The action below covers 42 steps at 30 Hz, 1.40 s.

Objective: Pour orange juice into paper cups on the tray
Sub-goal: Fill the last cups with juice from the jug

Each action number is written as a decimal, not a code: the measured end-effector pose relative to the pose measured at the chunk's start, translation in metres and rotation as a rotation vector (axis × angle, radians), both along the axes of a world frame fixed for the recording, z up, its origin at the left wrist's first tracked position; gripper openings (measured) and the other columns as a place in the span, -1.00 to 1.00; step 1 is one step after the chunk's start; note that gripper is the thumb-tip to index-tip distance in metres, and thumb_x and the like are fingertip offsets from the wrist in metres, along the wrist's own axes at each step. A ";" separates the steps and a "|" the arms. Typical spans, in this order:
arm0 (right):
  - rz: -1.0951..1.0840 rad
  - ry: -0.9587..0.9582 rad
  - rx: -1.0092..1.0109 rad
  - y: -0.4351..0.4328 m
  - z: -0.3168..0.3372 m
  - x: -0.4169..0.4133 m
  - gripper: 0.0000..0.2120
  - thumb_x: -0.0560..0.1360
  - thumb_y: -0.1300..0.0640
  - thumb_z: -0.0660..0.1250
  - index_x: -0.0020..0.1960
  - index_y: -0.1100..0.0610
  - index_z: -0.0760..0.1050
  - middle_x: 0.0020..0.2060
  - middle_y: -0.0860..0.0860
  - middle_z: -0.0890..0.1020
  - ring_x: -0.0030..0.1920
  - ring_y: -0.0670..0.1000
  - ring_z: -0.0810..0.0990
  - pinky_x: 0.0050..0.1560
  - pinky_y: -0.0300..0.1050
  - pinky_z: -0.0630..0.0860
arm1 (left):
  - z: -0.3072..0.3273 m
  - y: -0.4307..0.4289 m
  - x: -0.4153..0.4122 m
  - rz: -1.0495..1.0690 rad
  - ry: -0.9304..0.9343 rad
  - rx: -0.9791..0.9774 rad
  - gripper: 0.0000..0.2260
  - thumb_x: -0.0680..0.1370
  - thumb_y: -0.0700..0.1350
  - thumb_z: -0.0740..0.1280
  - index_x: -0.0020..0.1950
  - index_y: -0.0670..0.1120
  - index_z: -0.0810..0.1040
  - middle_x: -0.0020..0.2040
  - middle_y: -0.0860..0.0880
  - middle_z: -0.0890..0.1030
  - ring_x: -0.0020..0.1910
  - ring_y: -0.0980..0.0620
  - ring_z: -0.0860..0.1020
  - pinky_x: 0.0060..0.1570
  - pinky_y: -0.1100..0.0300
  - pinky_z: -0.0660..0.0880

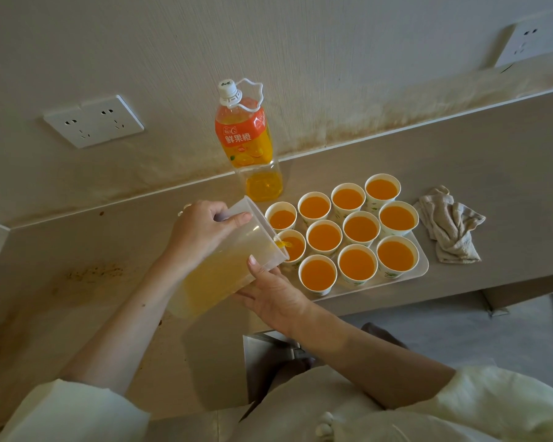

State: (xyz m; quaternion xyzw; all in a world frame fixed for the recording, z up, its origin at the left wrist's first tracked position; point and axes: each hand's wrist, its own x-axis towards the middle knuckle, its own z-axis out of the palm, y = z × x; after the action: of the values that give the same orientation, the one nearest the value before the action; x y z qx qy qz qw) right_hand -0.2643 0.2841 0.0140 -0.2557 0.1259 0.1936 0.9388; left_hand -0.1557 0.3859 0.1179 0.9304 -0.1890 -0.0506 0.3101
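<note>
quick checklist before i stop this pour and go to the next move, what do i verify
1. Stream on target: ok. Juice from the pitcher falls into the cup being filled, middle row, left end.
2. Grip: ok. The left hand holds the pitcher's top; the right hand supports it from below.
3. Level in that cup: cannot tell. The pitcher's rim hides part of it.
4. Other cups: ok. All ten show juice near the rim.
5. Spills on the tray: cannot tell between the cups.
6. Cloth to hand: ok. It lies just right of the tray.
</note>
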 end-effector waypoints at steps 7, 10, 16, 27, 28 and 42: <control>0.014 -0.014 0.009 0.002 -0.001 0.001 -0.12 0.28 -0.09 0.59 0.47 0.01 0.23 0.35 0.16 0.49 0.31 0.20 0.53 0.25 0.12 0.53 | -0.002 0.001 0.002 0.000 0.008 -0.010 -0.53 0.44 0.17 0.41 -0.45 -0.06 0.27 -0.46 -0.05 0.36 -0.45 0.01 0.36 -0.35 0.08 0.31; 0.019 -0.024 0.008 0.002 0.000 0.002 -0.13 0.30 -0.10 0.58 0.48 0.00 0.23 0.36 0.16 0.49 0.32 0.20 0.52 0.29 0.14 0.50 | -0.001 0.002 0.001 0.004 0.002 -0.002 -0.53 0.44 0.17 0.41 -0.45 -0.06 0.26 -0.47 -0.03 0.35 -0.46 0.03 0.35 -0.34 0.11 0.30; 0.022 -0.023 -0.006 0.004 0.001 0.003 -0.09 0.26 -0.12 0.60 0.47 -0.01 0.23 0.36 0.15 0.49 0.33 0.19 0.51 0.33 0.18 0.45 | -0.001 0.004 0.002 0.006 0.001 0.004 -0.53 0.45 0.17 0.40 -0.44 -0.06 0.26 -0.47 -0.02 0.35 -0.46 0.03 0.34 -0.34 0.11 0.30; 0.023 -0.003 -0.010 0.005 0.000 0.004 -0.27 0.41 -0.05 0.48 0.48 0.00 0.24 0.35 0.15 0.49 0.32 0.19 0.52 0.31 0.14 0.49 | -0.004 0.007 0.007 0.018 0.004 0.011 -0.53 0.44 0.19 0.40 -0.43 -0.08 0.30 -0.46 -0.04 0.39 -0.44 0.02 0.39 -0.32 0.11 0.34; 0.025 -0.004 -0.016 0.005 0.000 0.004 -0.28 0.42 -0.05 0.47 0.48 0.00 0.24 0.35 0.15 0.50 0.32 0.18 0.52 0.31 0.14 0.49 | -0.004 0.007 0.007 0.017 0.004 0.012 -0.53 0.44 0.19 0.40 -0.43 -0.07 0.29 -0.46 -0.03 0.39 -0.44 0.02 0.38 -0.33 0.11 0.33; 0.011 0.012 -0.011 0.005 0.002 0.006 -0.40 0.49 0.00 0.37 0.47 0.01 0.25 0.35 0.16 0.50 0.30 0.17 0.54 0.24 0.08 0.54 | -0.005 0.007 0.011 0.004 -0.007 0.018 -0.52 0.43 0.21 0.40 -0.43 -0.08 0.28 -0.46 -0.04 0.38 -0.45 0.03 0.37 -0.34 0.13 0.31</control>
State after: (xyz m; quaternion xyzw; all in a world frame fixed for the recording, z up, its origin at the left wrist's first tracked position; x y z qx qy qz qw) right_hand -0.2588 0.2893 0.0164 -0.2603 0.1314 0.1997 0.9355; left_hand -0.1451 0.3932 0.1125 0.9337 -0.1877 -0.0485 0.3011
